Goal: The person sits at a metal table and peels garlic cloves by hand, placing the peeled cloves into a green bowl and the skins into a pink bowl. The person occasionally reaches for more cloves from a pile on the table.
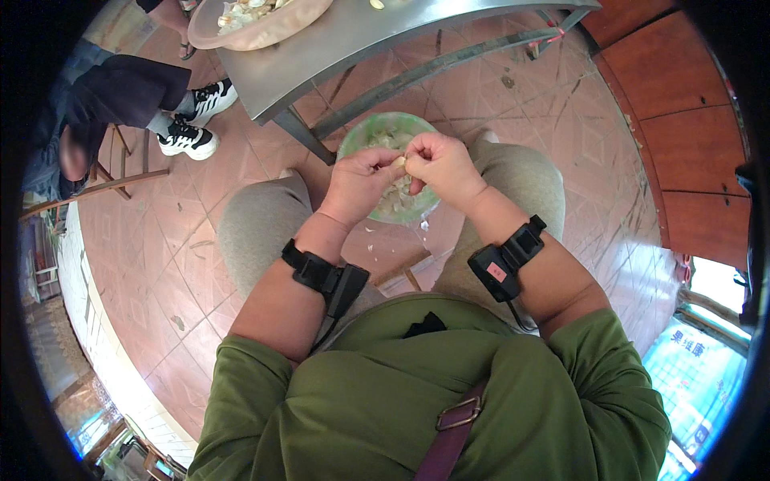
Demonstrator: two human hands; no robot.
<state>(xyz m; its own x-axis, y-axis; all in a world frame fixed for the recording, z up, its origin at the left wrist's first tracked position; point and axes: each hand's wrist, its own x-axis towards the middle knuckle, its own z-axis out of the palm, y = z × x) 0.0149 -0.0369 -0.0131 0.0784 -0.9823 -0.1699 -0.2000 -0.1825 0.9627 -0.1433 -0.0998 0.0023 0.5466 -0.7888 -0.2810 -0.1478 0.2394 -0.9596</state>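
Between my knees, a green plastic basin (352, 133) on the floor holds pale, papery scraps that look like garlic skins. Both hands meet above it, fingertips almost touching. My left hand (361, 180) pinches a small cream-coloured piece, apparently a garlic clove (399, 162), between thumb and forefinger. My right hand (442, 165) grips the other end of that same clove with thumb and bent forefinger. The fingers cover part of the clove, so how much skin is on it cannot be told.
A metal table (271, 78) stands ahead, bearing a pinkish plastic bowl (264, 39) of garlic and one loose clove (376, 4). At the left sits another person (126, 84) in dark trousers. Wooden cabinets (680, 78) line the right. Skin flakes (370, 248) lie on the tiled floor.
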